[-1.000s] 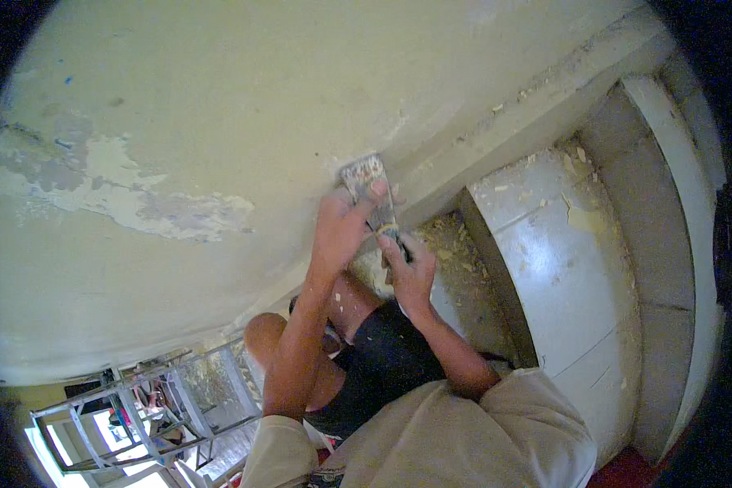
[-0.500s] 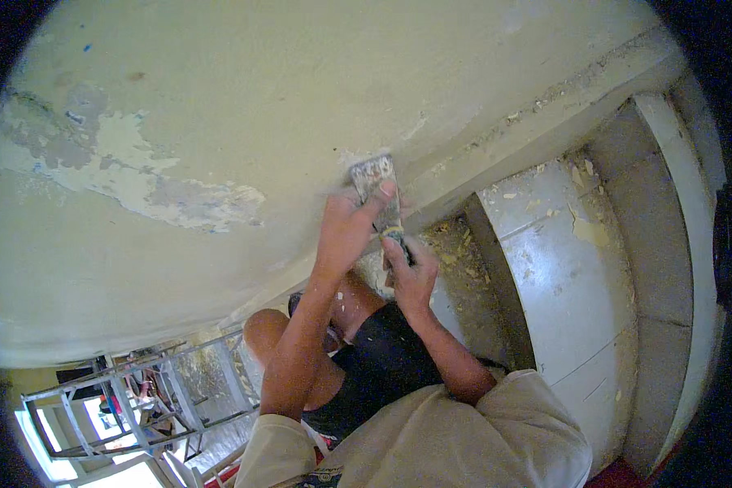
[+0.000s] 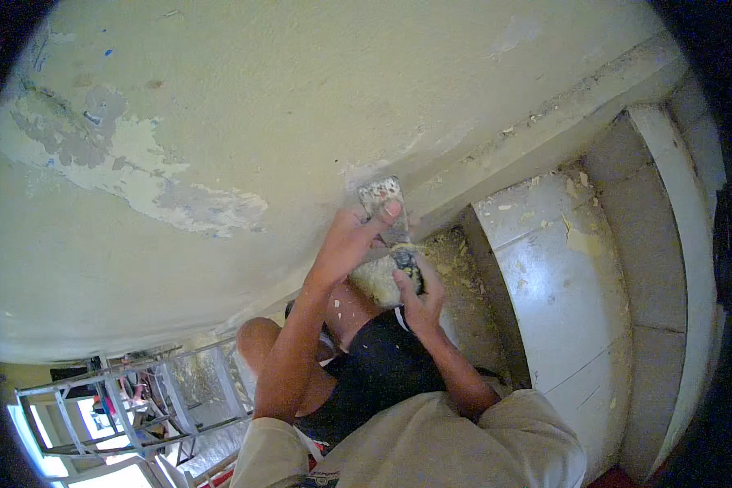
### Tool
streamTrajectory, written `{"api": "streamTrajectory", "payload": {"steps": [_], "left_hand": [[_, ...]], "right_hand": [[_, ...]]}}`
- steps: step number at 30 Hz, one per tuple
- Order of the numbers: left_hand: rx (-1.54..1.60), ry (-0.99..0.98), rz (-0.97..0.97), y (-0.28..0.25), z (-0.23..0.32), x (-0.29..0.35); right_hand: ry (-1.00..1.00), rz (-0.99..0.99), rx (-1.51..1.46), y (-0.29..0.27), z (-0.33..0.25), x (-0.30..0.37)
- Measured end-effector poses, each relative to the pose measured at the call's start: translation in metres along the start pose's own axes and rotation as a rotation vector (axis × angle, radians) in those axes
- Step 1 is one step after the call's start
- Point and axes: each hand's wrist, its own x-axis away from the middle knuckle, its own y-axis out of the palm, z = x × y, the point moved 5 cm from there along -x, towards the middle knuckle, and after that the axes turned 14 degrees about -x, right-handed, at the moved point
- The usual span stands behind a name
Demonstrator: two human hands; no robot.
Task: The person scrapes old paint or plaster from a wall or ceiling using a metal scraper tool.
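Metal, crusted with pale specks, marks the scraper (image 3: 395, 232) we see near the middle of the frame, tilted up and leftward by the wall (image 3: 244, 106). The left grip (image 3: 350, 241) is closed on its blade (image 3: 380, 193), thumb on the face, the other fingers mostly hidden behind; the right grip (image 3: 425, 299) is closed round the dark handle (image 3: 407, 262), some fingers out of our sight. Whether the front edge touches the wall, we cannot tell. Open wall spreads above the blade, with a peeled patch (image 3: 187, 195) off to the left, while a ledge (image 3: 549, 134) runs near it toward the upper right, bounding that side. Flake-strewn steps (image 3: 545, 268) fill the right. At lower left, what lies behind the ladder (image 3: 178, 398) is too small and glaring for us to make out; the lower edge cuts off the shirt (image 3: 439, 439).
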Motion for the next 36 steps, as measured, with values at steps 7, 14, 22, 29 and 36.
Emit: {"api": "streamTrajectory", "payload": {"steps": [7,14,22,29,36], "left_hand": [[0.288,-0.125,0.121,0.001,-0.018,0.003],[0.056,0.043,-0.101,0.031,-0.037,0.000],[0.649,-0.019,0.163,0.016,-0.026,-0.011],[0.843,0.069,0.195,0.027,-0.014,-0.020],[1.046,0.041,0.245,0.039,-0.023,-0.032]], "right_hand": [[-0.012,0.125,0.250,-0.058,0.001,0.015],[-0.026,-0.051,0.251,-0.051,-0.017,0.001],[-0.280,-0.248,0.418,-0.036,-0.076,-0.068],[-0.320,-0.322,0.396,-0.040,-0.106,-0.100],[-0.426,-0.394,0.502,-0.035,-0.121,-0.116]]}}
